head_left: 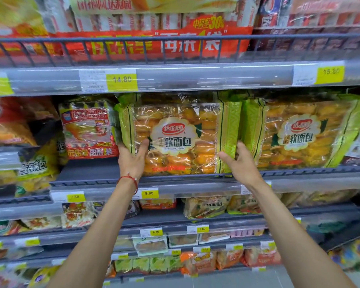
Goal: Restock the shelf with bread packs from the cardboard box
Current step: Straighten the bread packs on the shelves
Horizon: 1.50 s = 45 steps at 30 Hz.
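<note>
A large green and clear bread pack full of golden rolls stands upright on the grey middle shelf, behind its low wire rail. My left hand, with a red string on the wrist, grips the pack's lower left side, thumb on the front. My right hand holds the lower right edge, fingers around the green side strip. A second identical bread pack stands just to the right, touching the first. The cardboard box is out of view.
A red and clear snack pack stands to the left with bare shelf in front of it. The shelf above carries price tags and red packs. Lower shelves hold several smaller bread packs. A yellow-green bag sits at far left.
</note>
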{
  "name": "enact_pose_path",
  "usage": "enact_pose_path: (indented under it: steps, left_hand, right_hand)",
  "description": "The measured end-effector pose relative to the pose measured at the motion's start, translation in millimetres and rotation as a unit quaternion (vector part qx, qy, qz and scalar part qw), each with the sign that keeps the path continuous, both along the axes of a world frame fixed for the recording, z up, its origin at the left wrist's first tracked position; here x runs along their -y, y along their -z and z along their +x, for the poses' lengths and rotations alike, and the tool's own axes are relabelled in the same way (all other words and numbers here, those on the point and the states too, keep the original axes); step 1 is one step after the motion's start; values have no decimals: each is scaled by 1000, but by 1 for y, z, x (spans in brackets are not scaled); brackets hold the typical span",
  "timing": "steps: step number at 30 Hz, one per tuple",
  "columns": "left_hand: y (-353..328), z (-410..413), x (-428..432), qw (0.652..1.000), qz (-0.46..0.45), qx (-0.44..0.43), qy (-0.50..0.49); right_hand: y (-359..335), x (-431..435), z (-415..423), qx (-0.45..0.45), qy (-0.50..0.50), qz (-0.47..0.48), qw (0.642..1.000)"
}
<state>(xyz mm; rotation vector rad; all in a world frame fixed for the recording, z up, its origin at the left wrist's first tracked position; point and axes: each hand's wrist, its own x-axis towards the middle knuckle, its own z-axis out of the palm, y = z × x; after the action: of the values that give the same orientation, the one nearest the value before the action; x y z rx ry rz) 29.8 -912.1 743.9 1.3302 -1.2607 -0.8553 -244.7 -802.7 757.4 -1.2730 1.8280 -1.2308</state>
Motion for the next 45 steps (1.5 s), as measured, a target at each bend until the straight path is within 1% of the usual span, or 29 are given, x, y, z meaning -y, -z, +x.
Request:
enact_pose_path:
  steps: [3,5,9,12,15,17,19,20,21,22,24,25,26,28,29,31,32,33,36,38,42,45]
  left_hand:
    - [-6,-1,1,999,5,-39,-1]
    - [-8,-4,-1,999,-2,-47,3]
    - [-11,-9,-7,999,-18,-4,33]
    - [-9,-5,-8,999,-9,8,50]
    - [-8,-1,-10,999,7,40,22]
    - [-11,-1,-15,998,-19,52,-18]
    - [-14,-4,-23,990,-50,120,-51]
    - [-17,-6,-27,982,-62,162,-70]
    - [-21,-7,-30,969,-95,207,-90]
    - [-26,-9,-32,949,-145,260,-102]
    - [-40,-13,-30,900,-231,358,-90]
    - [-49,-16,-26,876,-250,405,-76]
    - [-59,-18,-22,858,-250,444,-56]
    - [-77,-23,-15,845,-233,481,-6]
    - [-82,-24,-12,837,-246,488,11]
    - [-90,-25,-5,804,-311,507,20]
    - [-95,-25,-2,791,-333,513,14]
    - [-98,-25,1,786,-341,515,14]
    - [-103,-19,9,788,-319,524,49]
    - [-101,-13,14,787,-312,529,67]
    - [-103,-2,19,812,-289,504,53]
    - [-100,1,22,814,-280,508,33]
  right_hand:
    - [-1,4,4,13,44,-12,999]
    - [-2,5,4,20,53,-19,998]
    - [3,5,-6,31,29,32,999]
    - [6,2,-9,23,29,35,999]
    - [12,-1,3,-3,76,-17,997]
    - [16,-7,18,-39,139,-85,986]
    - [14,-12,35,-104,184,-164,963]
    - [10,-13,44,-135,183,-198,954]
    - [4,-13,54,-160,166,-227,946]
    - [-3,-10,62,-186,139,-251,940]
    - [-21,2,75,-262,78,-281,920]
    - [-31,11,80,-311,52,-279,907]
    - [-41,20,84,-357,33,-268,894]
    - [-63,35,91,-414,9,-236,879]
    - [-72,41,94,-426,3,-224,876]
    - [-84,51,93,-451,9,-215,866]
    - [-87,54,90,-466,16,-211,859]
    - [-90,57,86,-476,18,-197,857]
    - [-92,64,69,-487,-12,-137,863]
    - [-90,64,58,-492,-20,-137,859]
    - [-87,60,38,-494,23,-147,857]
    - [-86,57,28,-504,53,-149,849]
